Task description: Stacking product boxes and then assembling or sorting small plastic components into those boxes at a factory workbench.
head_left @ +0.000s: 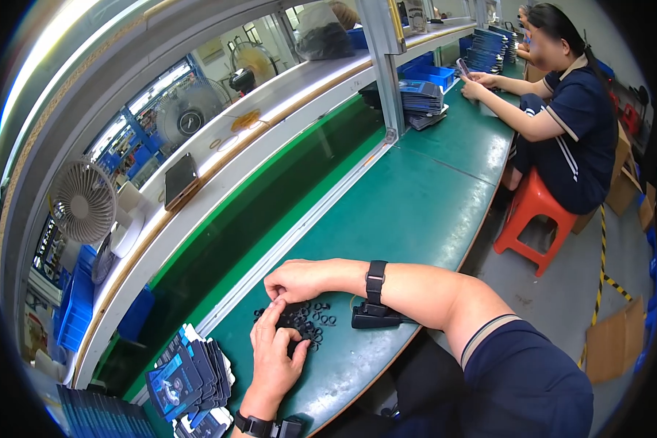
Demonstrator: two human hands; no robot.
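Observation:
A loose pile of small black ring-shaped parts (315, 319) lies on the green tabletop in front of me. My left hand (276, 354) is at the near left side of the pile, thumb apart from the fingers and long fingers stretched toward the right hand. Across the pile's far edge, my right hand (297, 280) has its fingers curled together, its fingertips meeting those of the left. Whatever is between the right fingertips is hidden or too small to make out. Both wrists wear black straps; a black device (374, 315) hangs below the right one.
Printed dark cartons (186, 376) are stacked left of my left hand. A green conveyor belt (219, 219) runs beyond the table, under a shelf with a phone (180, 180) and a white fan (82, 202). A co-worker (569, 109) sits on a red stool (536, 223) at far right.

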